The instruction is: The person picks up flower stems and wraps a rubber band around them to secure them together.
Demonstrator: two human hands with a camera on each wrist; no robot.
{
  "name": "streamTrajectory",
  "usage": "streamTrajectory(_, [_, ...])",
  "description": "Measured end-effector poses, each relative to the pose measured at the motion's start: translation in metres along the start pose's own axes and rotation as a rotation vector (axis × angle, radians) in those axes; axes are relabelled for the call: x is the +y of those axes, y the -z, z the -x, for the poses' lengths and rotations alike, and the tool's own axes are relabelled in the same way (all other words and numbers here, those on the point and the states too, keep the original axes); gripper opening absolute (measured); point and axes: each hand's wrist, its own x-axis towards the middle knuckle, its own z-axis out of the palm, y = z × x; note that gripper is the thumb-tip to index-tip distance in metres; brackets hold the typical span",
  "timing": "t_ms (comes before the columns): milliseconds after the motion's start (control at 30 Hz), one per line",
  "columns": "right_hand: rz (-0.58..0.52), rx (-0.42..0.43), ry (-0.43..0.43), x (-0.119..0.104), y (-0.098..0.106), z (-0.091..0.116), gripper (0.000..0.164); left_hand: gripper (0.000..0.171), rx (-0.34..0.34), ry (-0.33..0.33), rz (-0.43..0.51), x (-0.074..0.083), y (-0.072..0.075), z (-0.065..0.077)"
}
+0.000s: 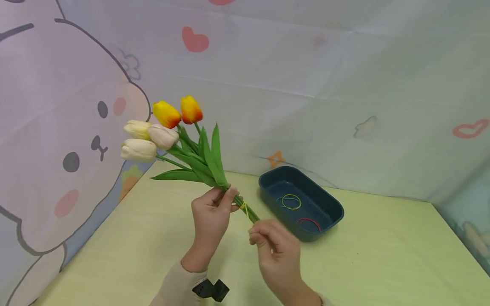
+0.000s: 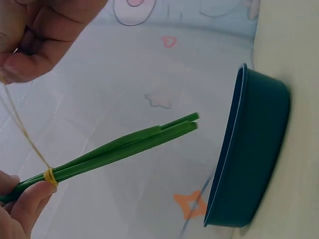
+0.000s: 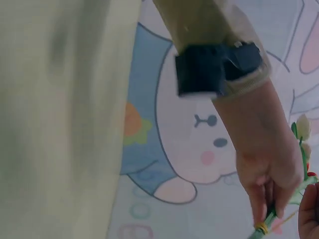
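A bunch of several tulips, white (image 1: 138,150) and yellow-orange (image 1: 166,114), leans up to the left over the table. My left hand (image 1: 212,214) grips its green stems (image 2: 124,144) just below the leaves. Close to those fingertips, a yellow rubber band (image 2: 50,177) is wound around the stems. One loop of it stretches away as a taut strand to my right hand (image 1: 278,253), whose thumb and fingers pinch the end. In the left wrist view the cut stem ends stick out past the band. The right wrist view shows the left hand (image 3: 269,169) at the stems.
A dark blue basin (image 1: 337,212) stands on the pale yellow table (image 1: 383,255), behind and right of the hands. Inside lie a yellow rubber band (image 1: 292,195) and a red one (image 1: 311,220). A printed cloth (image 1: 268,85) hangs behind the table.
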Motion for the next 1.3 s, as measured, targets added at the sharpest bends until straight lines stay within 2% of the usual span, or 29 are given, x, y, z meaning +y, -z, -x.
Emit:
streamTrajectory(67, [-0.084,-0.02,-0.085,-0.001,-0.012,0.011,0.019,0.015,0.042,0.021,0.043,0.001,0.001,-0.001])
streamTrajectory(167, [-0.212,-0.022,-0.303,-0.002,-0.026,0.024,0.003,0.017,0.097,0.098,0.14,0.003,0.002,-0.002])
streamTrajectory(200, [-0.247,-0.017,-0.376,-0.002,-0.029,0.027,0.003,0.017,0.115,0.134,0.182,0.003,0.002,-0.002])
streamTrajectory(267, [-0.288,-0.016,-0.454,0.001,-0.033,0.03,0.008,0.012,0.145,0.214,0.277,0.005,0.002,-0.004])
streamTrajectory(333, [-0.281,-0.038,-0.42,0.006,-0.033,0.03,0.008,0.009,0.169,0.301,0.372,0.008,0.002,-0.005])
streamTrajectory(467, [-0.251,-0.083,-0.253,0.019,-0.028,0.029,0.007,0.024,0.199,0.468,0.508,0.014,0.004,-0.009])
streamTrajectory(533, [-0.262,-0.091,-0.219,0.023,-0.024,0.028,0.011,0.028,0.19,0.528,0.543,0.015,0.005,-0.01])
streamTrajectory(633, [-0.297,-0.093,-0.263,0.029,-0.018,0.028,0.015,0.029,0.167,0.587,0.585,0.015,0.005,-0.012])
streamTrajectory(833, [-0.298,-0.133,-0.377,0.035,-0.006,0.023,0.021,0.029,0.085,0.644,0.616,0.013,0.006,-0.013])
streamTrajectory(900, [-0.28,-0.159,-0.368,0.037,-0.002,0.021,0.019,0.029,0.051,0.659,0.615,0.013,0.007,-0.013])
streamTrajectory(1033, [-0.138,-0.23,-0.285,0.04,0.006,0.015,0.008,0.03,0.006,0.675,0.618,0.012,0.007,-0.011])
streamTrajectory(1067, [-0.123,-0.248,-0.294,0.041,0.008,0.014,0.006,0.03,-0.005,0.674,0.619,0.012,0.007,-0.011])
streamTrajectory(1167, [-0.2,-0.292,-0.368,0.044,0.013,0.011,0.006,0.03,-0.057,0.678,0.622,0.013,0.007,-0.01])
streamTrajectory(1300, [-0.411,-0.285,-0.588,0.046,0.019,0.007,0.014,0.033,-0.154,0.701,0.617,0.014,0.007,-0.009])
